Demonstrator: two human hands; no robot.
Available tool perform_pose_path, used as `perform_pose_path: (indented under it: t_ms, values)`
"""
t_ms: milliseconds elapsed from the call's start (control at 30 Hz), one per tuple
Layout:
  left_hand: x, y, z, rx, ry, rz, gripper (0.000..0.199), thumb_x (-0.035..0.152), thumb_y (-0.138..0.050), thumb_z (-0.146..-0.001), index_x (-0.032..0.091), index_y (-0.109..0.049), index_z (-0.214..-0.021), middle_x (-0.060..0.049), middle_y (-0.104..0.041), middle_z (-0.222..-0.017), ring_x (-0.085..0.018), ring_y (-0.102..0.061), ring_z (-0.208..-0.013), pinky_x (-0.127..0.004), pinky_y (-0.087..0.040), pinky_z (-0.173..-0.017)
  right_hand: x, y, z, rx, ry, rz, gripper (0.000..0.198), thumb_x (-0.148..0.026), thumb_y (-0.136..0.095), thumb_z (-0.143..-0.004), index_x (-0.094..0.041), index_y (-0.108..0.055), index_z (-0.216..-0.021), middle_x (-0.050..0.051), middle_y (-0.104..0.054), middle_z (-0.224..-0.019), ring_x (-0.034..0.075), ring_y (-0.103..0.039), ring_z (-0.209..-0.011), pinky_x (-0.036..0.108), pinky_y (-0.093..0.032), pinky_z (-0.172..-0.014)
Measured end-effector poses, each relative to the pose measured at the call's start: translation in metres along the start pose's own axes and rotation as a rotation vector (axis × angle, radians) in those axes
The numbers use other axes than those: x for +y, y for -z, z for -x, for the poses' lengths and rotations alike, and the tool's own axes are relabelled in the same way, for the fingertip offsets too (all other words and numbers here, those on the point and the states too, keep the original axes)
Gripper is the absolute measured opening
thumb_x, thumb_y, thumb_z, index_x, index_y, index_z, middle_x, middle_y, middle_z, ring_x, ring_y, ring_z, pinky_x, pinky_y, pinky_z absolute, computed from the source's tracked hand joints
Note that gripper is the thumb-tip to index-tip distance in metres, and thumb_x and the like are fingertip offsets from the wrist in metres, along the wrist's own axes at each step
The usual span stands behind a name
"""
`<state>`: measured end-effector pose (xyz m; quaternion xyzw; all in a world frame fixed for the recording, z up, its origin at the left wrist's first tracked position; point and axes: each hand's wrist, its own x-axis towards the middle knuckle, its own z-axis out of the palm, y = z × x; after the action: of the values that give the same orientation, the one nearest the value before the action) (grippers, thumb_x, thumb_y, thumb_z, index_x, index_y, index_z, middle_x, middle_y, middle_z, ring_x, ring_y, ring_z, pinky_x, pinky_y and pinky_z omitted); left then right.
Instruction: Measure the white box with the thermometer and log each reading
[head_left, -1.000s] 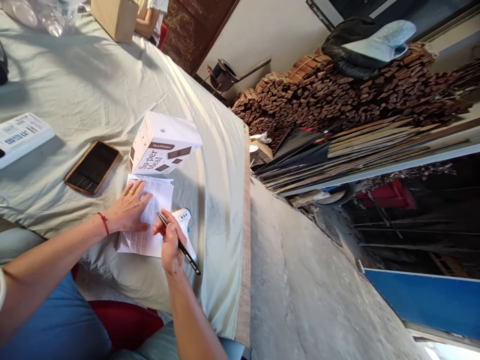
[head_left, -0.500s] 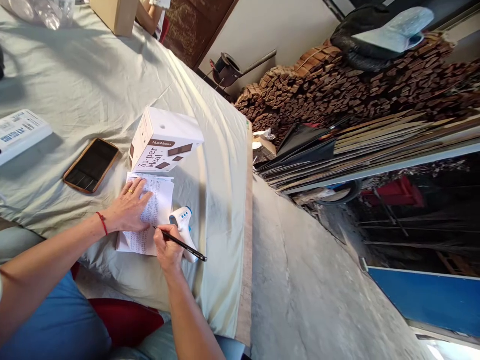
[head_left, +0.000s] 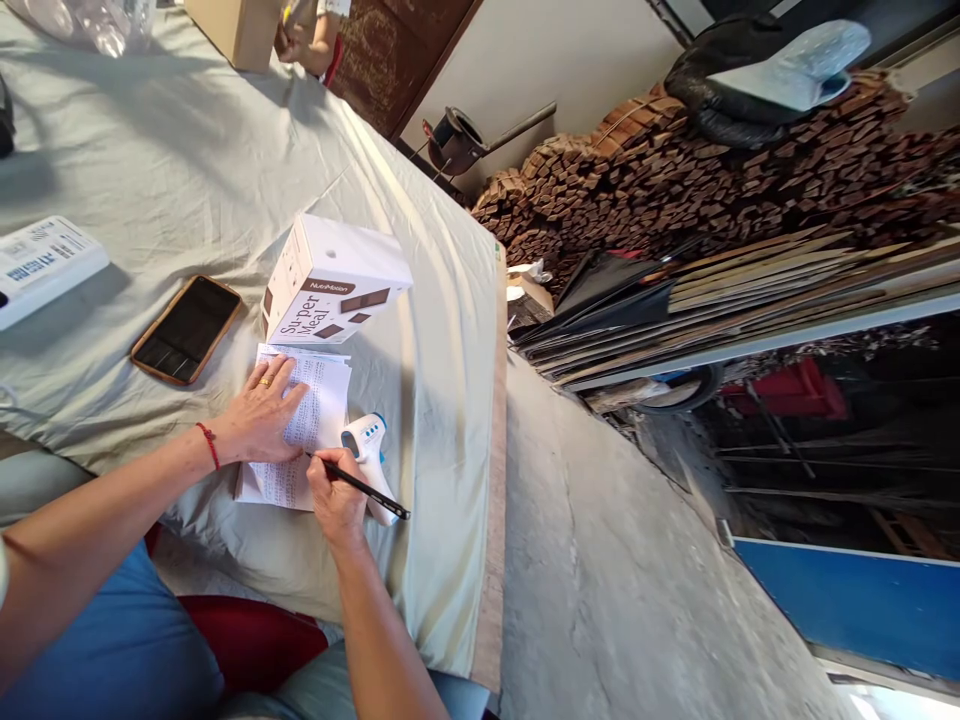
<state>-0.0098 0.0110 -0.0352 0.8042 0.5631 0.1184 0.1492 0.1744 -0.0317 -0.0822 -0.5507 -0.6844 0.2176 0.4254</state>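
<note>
Printed or written sheets of paper (head_left: 328, 390) lie stacked on the cloth-covered table. My left hand (head_left: 266, 415) rests flat on them with its fingers spread. In my right hand (head_left: 341, 500) a black pen (head_left: 375, 494) is pinched, its tip at the paper close to my left thumb. Just beyond my right hand lies a white and blue infrared thermometer (head_left: 370, 450), its handle partly behind the hand. A white "Super Meal" box (head_left: 337, 275) stands at the top edge of the papers. Left of the box is a phone (head_left: 186, 330) with a dark screen.
A white box with blue print (head_left: 49, 265) lies at the left. Across the table are a cardboard box (head_left: 236, 30), clear plastic (head_left: 105, 25) and another person's hand (head_left: 296, 45). The table edge (head_left: 491, 520) runs along the right, with concrete floor and stacked wood (head_left: 675, 170) beyond.
Both my hands stay in place; the pen's rear end has shifted very slightly. At the far side, the other person's hand has come into view beside the cardboard box, holding something yellowish.
</note>
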Motion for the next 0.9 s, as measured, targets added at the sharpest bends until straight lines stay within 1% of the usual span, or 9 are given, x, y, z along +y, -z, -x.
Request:
perform_pose_path:
  t_ms: [100,200,333,500,567,733,900]
  values:
    - [0.002,0.004,0.000,-0.033,0.016,-0.013,0.079,0.043,-0.079,-0.071,0.010,-0.051,-0.138,-0.029,-0.032,-0.165,-0.045,-0.021,-0.158,-0.058,-0.019,-0.128,0.000,0.000,0.001,0.011,-0.017,-0.025,0.020,-0.035,-0.052,-0.087,-0.022,-0.064,-0.077,-0.001,-0.062,-0.061,0.015,-0.056,-0.054,0.028,-0.050,-0.055]
    - [0.005,0.008,0.000,-0.065,0.031,-0.008,0.081,0.042,-0.079,-0.072,0.007,-0.050,-0.139,-0.032,-0.029,-0.165,-0.046,-0.019,-0.159,-0.056,-0.017,-0.129,-0.001,0.000,0.000,0.039,-0.020,-0.015,0.021,-0.036,-0.052,-0.087,-0.022,-0.063,-0.077,-0.001,-0.063,-0.062,0.015,-0.056,-0.055,0.028,-0.051,-0.056]
    - [0.003,0.006,0.000,-0.035,0.018,0.017,0.078,0.040,-0.078,-0.072,0.010,-0.050,-0.138,-0.029,-0.030,-0.166,-0.046,-0.020,-0.159,-0.058,-0.019,-0.128,-0.002,0.000,0.000,0.031,-0.023,0.041,0.022,-0.037,-0.050,-0.087,-0.023,-0.062,-0.076,0.000,-0.063,-0.063,0.017,-0.058,-0.058,0.029,-0.052,-0.059]
    - [-0.001,-0.002,0.001,0.006,-0.005,0.027,0.077,0.041,-0.077,-0.071,0.014,-0.050,-0.139,-0.026,-0.031,-0.166,-0.046,-0.021,-0.158,-0.061,-0.020,-0.127,-0.002,0.000,0.000,0.015,-0.016,0.050,0.021,-0.037,-0.050,-0.087,-0.024,-0.062,-0.076,0.000,-0.063,-0.063,0.017,-0.058,-0.059,0.030,-0.052,-0.059]
    - [0.000,-0.001,0.001,0.005,-0.002,0.019,0.078,0.042,-0.077,-0.071,0.014,-0.050,-0.138,-0.027,-0.031,-0.166,-0.046,-0.021,-0.158,-0.061,-0.021,-0.127,-0.001,0.000,0.000,0.010,-0.012,0.047,0.021,-0.037,-0.050,-0.087,-0.024,-0.062,-0.075,0.000,-0.063,-0.062,0.017,-0.057,-0.058,0.029,-0.052,-0.058]
    - [0.003,0.004,0.000,-0.034,0.021,-0.015,0.079,0.042,-0.078,-0.072,0.008,-0.051,-0.138,-0.031,-0.031,-0.165,-0.046,-0.022,-0.158,-0.057,-0.019,-0.128,-0.002,0.001,-0.001,0.014,-0.005,0.035,0.020,-0.036,-0.051,-0.086,-0.023,-0.062,-0.075,0.000,-0.063,-0.062,0.016,-0.057,-0.057,0.029,-0.051,-0.057]
    - [0.002,0.003,0.000,-0.014,0.014,-0.001,0.078,0.042,-0.078,-0.071,0.011,-0.052,-0.138,-0.028,-0.033,-0.164,-0.045,-0.023,-0.158,-0.058,-0.020,-0.128,-0.003,0.001,0.000,0.062,0.002,-0.008,0.019,-0.034,-0.052,-0.086,-0.022,-0.062,-0.075,-0.001,-0.063,-0.060,0.015,-0.057,-0.053,0.028,-0.050,-0.054]
